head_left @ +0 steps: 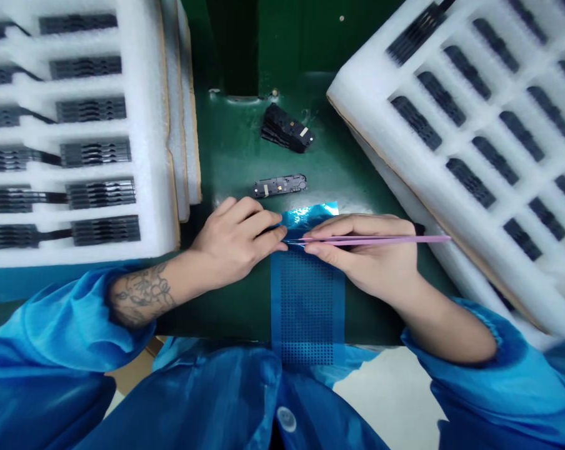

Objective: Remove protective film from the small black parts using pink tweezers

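Note:
Pink tweezers (385, 240) lie between the thumb and fingers of my right hand (380, 256), their tips pointing left. Those tips meet a blue film sheet (307, 306) covered with rows of small dark squares. My left hand (240, 240) pinches the same sheet at its folded part, close to the tweezer tips. Whether a small piece sits between the tips cannot be made out. Just beyond my fingers lies one flat black plastic part (280, 186). Farther back is a fanned stack of similar black parts (287, 129).
White foam trays (146, 125) holding black parts are stacked on the left. More foam trays (367, 87) stand at an angle on the right. Beneath everything is a green work surface (230, 144). The sheet's lower end hangs over the front edge.

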{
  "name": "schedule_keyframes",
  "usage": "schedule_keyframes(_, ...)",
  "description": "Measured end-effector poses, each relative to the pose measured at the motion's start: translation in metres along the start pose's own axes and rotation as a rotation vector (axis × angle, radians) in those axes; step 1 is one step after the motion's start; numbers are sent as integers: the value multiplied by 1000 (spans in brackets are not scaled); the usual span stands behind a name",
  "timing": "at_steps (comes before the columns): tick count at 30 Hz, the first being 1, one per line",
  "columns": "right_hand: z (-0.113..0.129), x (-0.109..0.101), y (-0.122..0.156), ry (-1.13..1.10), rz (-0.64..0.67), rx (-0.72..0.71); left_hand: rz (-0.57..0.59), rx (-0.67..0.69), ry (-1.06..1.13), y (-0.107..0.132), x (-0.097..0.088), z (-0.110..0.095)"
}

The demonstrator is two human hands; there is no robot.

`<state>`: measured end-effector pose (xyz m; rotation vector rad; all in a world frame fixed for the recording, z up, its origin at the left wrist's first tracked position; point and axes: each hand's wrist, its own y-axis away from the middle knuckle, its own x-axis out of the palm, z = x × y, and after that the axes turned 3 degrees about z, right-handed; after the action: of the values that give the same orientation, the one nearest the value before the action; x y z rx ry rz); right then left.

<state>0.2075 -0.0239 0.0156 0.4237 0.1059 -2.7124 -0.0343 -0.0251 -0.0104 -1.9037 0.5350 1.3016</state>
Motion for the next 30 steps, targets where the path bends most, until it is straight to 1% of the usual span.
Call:
schedule_keyframes(6, -3, 4, -4, -12, 10, 13, 40, -16, 10, 1, 0, 0)
schedule_keyframes(12, -3, 5, -4, 2, -1, 30, 7, 7, 16, -1, -1, 0)
schedule_keyframes(17, -2, 5, -5, -19, 22, 21, 8, 2, 11, -1, -1, -1)
schedule_keyframes(30, -3, 5, -5, -5, 20, 23, 1, 2, 16, -2, -1, -1)
